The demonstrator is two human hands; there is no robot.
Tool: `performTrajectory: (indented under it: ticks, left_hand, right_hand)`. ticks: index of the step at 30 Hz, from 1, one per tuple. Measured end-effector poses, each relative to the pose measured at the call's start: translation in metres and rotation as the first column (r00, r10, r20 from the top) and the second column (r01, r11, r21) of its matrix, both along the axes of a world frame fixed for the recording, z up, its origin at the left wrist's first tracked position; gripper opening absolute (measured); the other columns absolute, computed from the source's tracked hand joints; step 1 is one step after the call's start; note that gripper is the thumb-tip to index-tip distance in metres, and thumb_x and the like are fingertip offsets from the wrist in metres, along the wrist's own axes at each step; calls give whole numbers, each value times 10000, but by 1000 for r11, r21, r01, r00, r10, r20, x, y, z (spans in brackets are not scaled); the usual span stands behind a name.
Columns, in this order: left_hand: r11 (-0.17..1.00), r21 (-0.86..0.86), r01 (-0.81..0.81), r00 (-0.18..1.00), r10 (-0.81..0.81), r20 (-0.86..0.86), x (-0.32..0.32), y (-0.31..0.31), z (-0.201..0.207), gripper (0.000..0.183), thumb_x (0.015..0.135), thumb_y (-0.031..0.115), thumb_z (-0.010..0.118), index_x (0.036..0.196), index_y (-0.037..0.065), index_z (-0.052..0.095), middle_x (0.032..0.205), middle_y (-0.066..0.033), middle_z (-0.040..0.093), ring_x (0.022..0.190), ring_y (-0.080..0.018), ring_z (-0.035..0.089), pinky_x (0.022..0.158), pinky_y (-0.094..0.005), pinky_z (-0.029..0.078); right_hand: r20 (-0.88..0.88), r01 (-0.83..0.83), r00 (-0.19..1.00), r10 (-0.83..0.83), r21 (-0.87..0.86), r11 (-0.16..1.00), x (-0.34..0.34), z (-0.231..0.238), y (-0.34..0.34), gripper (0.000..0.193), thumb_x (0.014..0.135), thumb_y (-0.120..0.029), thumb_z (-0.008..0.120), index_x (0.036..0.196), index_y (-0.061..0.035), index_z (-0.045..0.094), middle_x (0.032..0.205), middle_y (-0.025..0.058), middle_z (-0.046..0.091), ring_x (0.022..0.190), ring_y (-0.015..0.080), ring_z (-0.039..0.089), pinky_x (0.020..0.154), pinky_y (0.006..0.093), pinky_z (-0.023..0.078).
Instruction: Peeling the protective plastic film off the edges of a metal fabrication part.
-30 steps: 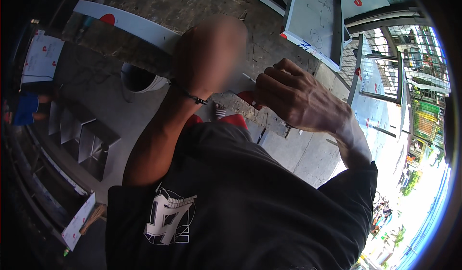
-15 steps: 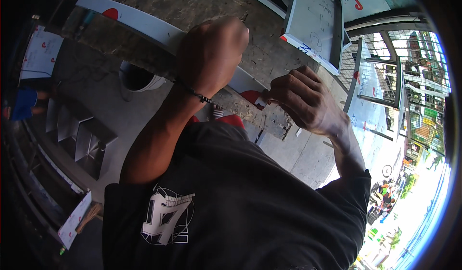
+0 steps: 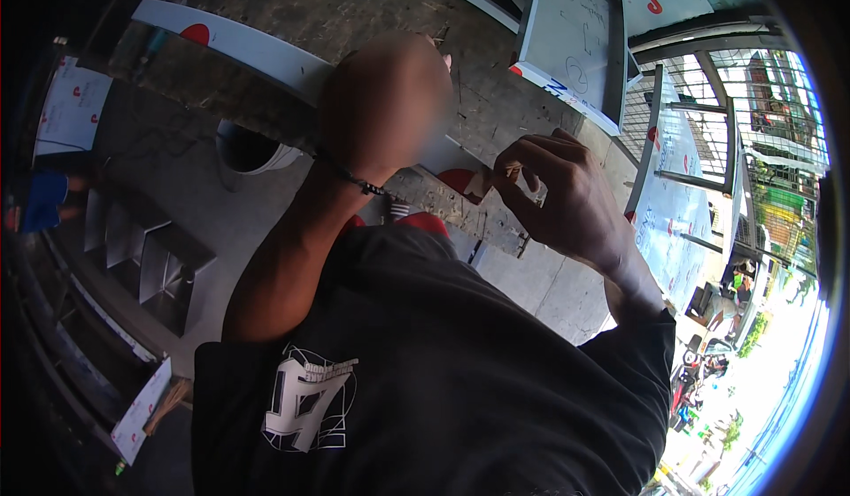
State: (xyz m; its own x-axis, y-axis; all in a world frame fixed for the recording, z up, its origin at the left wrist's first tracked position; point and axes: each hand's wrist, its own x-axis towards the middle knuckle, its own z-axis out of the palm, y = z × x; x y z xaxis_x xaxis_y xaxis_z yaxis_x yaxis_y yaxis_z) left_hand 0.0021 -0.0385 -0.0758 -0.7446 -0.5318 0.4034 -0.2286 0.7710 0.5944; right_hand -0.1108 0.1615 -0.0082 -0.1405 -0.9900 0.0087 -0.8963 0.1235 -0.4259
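A long, narrow metal strip (image 3: 257, 49) with a pale covering and red printed patches lies slantwise along the near edge of the workbench (image 3: 372, 0). My left hand (image 3: 385, 102), wearing a dark beaded bracelet, rests over the middle of the strip. It is blurred and its fingers are mostly hidden. At the strip's right end, my right hand (image 3: 562, 195) has thumb and fingertips together at the corner beside a red patch. Whether a bit of loose covering is pinched there is too small to tell.
Shallow metal trays (image 3: 575, 45) sit at the bench's far right. A bucket (image 3: 252, 151) stands on the floor left of me, with bent metal pieces (image 3: 173, 270) beyond it. Covered sheet metal (image 3: 677, 204) on a frame is at the right. A partly visible person in blue (image 3: 44, 199) is far left.
My right hand has turned slightly and its fingers have opened out a little from a tighter curl, staying at the strip's end. My left hand has barely shifted.
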Motion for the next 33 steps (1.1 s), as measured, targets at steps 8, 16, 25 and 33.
performTrajectory:
  ticks: [8, 16, 25, 33]
  left_hand:
    - [1000, -4, 14, 1000, -14, -26, -3, -1, -2, 250, 1007, 246, 705, 896, 26, 666, 765, -202, 695, 781, -401, 717, 696, -506, 552]
    - [1000, -2, 22, 1000, -22, -3, -8, -3, -1, 248, 1012, 249, 700, 903, 28, 671, 781, -200, 700, 783, -398, 718, 702, -498, 559]
    - [999, -37, -21, 999, 20, -31, -1, -1, -3, 256, 1007, 276, 719, 880, 59, 670, 752, -131, 698, 720, -369, 689, 629, -457, 498]
    - [1000, 1, 0, 1000, 0, -9, 3, -1, 0, 239, 995, 233, 718, 886, 28, 661, 778, -195, 699, 790, -397, 716, 710, -496, 557]
  right_hand:
    - [91, 64, 994, -61, -25, 998, -13, -20, 1, 80, 963, -8, 690, 994, -40, 623, 902, 109, 706, 861, 293, 720, 869, 414, 510]
    - [-147, 110, 979, -142, -212, 971, -8, -25, -9, 89, 961, 4, 684, 1018, -3, 616, 926, 130, 704, 832, 285, 719, 827, 403, 530]
    - [339, 153, 930, -139, -15, 988, -16, -20, -6, 125, 973, -48, 730, 1098, -44, 730, 923, 52, 754, 829, 140, 687, 737, 320, 510]
    - [525, 44, 846, -87, 93, 995, -36, -40, -10, 118, 1005, -140, 735, 1021, -25, 716, 922, 93, 756, 830, 161, 709, 760, 356, 546]
